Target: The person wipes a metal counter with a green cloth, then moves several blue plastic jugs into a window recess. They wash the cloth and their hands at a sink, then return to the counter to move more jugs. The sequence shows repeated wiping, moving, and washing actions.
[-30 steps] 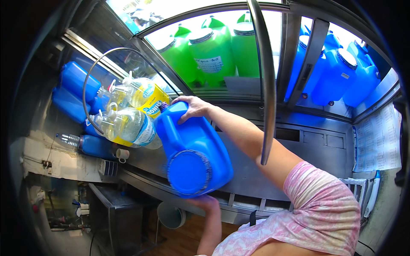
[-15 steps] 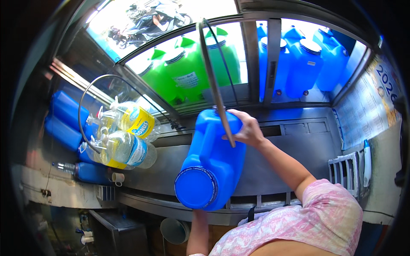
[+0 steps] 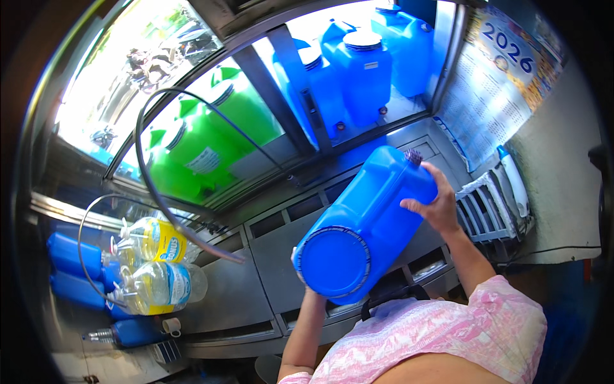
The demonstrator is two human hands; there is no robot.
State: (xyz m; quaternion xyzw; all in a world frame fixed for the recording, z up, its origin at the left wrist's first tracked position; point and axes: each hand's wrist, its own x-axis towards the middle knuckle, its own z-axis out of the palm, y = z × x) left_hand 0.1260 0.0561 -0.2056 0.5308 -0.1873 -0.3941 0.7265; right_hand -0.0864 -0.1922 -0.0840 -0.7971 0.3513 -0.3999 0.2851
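Note:
A big blue water jug [image 3: 390, 217] hangs tilted above the metal counter, held in both of my hands. Its wide round cap [image 3: 334, 262] faces me at the lower left, and the small dark ribbed cap [image 3: 414, 156] is at its upper right end. My right hand [image 3: 441, 201] grips that upper end, thumb across the side. Beneath the wide-cap end is my left hand [image 3: 302, 272], mostly hidden by the jug with only its edge showing. A curved grey hose [image 3: 150, 169] arches to the left, its free end apart from the jug.
Clear plastic bottles [image 3: 166, 285] with yellow labels stand at left, beside blue containers [image 3: 73, 256] and a mug [image 3: 171, 326]. Green jugs [image 3: 198, 150] and blue jugs [image 3: 364, 77] line the window. At right are a calendar [image 3: 492, 83] and a white slatted rack [image 3: 489, 208].
The view has swung to the right. The jug has moved away from the hose, which crossed in front of it before, and is tilted further to the right. Both hands keep their hold.

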